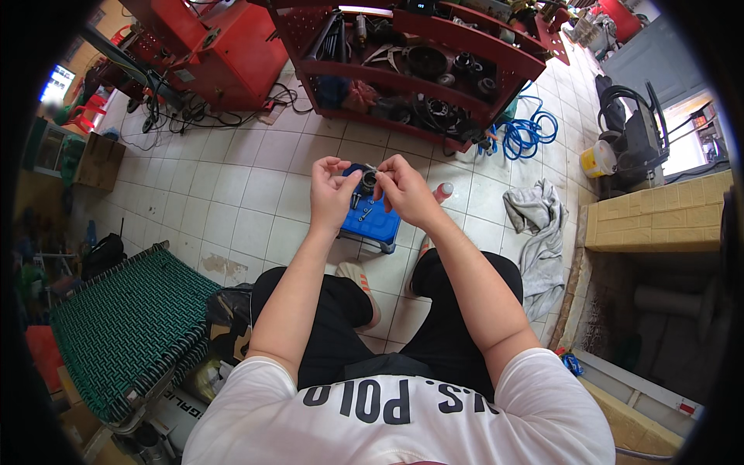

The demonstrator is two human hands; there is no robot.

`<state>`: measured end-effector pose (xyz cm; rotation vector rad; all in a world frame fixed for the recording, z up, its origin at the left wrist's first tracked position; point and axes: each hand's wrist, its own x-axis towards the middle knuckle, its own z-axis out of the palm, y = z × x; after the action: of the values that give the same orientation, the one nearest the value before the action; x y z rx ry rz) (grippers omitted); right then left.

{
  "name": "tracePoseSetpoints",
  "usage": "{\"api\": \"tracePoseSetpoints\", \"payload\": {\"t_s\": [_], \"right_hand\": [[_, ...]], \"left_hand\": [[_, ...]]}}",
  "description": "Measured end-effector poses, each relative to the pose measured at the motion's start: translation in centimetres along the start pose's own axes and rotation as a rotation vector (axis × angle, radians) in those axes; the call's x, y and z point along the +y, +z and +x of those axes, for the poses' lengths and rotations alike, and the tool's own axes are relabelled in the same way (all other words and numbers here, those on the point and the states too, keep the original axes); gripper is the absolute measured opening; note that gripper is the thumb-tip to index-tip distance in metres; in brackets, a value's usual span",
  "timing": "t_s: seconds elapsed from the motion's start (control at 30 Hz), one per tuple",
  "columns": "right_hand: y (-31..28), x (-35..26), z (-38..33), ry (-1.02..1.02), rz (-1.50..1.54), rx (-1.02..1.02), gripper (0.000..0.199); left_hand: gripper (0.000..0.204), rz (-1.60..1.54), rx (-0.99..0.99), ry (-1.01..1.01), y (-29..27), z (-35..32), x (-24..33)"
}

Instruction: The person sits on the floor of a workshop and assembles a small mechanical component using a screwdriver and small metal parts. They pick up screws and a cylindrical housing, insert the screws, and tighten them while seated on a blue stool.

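Observation:
Both my hands meet above a low blue stool [378, 226]. Between them is a small dark metal part with a round opening [369, 183]; its exact kind is too small to tell. My left hand [332, 195] is closed with its thumb against the left side of this part. On the opposite side, my right hand [406, 194] has thumb and fingertips pinched at the part's upper right edge, where something thin and light shows. Several small bolts [365, 213] lie on the stool top below my fingers. Just right of my right hand, a bottle with pinkish contents [443, 191] stands on the floor.
Ahead is a red tool cart [372, 70] with shelves of metal parts. A blue hose [530, 133] lies coiled to its right. A grey cloth [539, 232] is on the tiles at right, near an open pit [659, 333]. A green woven seat [132, 325] stands left.

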<state>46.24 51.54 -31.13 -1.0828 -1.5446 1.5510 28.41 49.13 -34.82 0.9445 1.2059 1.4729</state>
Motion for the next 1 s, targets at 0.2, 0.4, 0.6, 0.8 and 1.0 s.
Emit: {"api": "tracePoseSetpoints", "payload": {"t_s": [0.2,0.4,0.6,0.8,1.0], "right_hand": [[0.2,0.0,0.0,0.009,0.0,-0.006,0.014],[0.0,0.3,0.0,0.01,0.005,-0.006,0.014],[0.3,-0.1,-0.1,0.02,-0.012,0.002,0.014],[0.0,-0.4,-0.3,0.007,-0.041,0.028,0.015],[-0.1,-0.4,-0.3,-0.034,-0.11,0.026,0.016]], "left_hand": [[0.049,0.077,0.005,0.049,0.5,-0.1,-0.3],[0.046,0.056,-0.017,0.087,0.2,-0.1,0.2],[0.045,0.064,-0.046,0.081,0.3,-0.1,-0.4],[0.046,-0.025,-0.059,0.045,0.6,-0.4,0.1],[0.044,0.027,-0.06,-0.014,0.6,-0.3,-0.3]]}}
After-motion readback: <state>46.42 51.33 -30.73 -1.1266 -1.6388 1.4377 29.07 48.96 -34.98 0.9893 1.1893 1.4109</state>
